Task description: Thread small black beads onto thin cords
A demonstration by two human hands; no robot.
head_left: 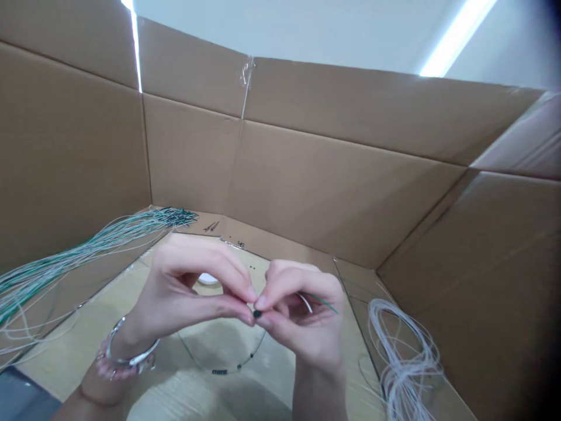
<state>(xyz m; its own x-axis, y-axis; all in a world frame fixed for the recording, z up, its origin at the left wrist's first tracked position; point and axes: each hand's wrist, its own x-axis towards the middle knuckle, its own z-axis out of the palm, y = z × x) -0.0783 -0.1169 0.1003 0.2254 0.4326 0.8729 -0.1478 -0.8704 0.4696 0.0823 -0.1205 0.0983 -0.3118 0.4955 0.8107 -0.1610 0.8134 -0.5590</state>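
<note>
Small black bead (257, 314) pinched between fingers (250, 294) of both hands; thin green-and-white wire (325, 303) sticking out beyond right hand; beaded wire loop (223, 363) sagging below hands, dark beads spaced along it.
</note>
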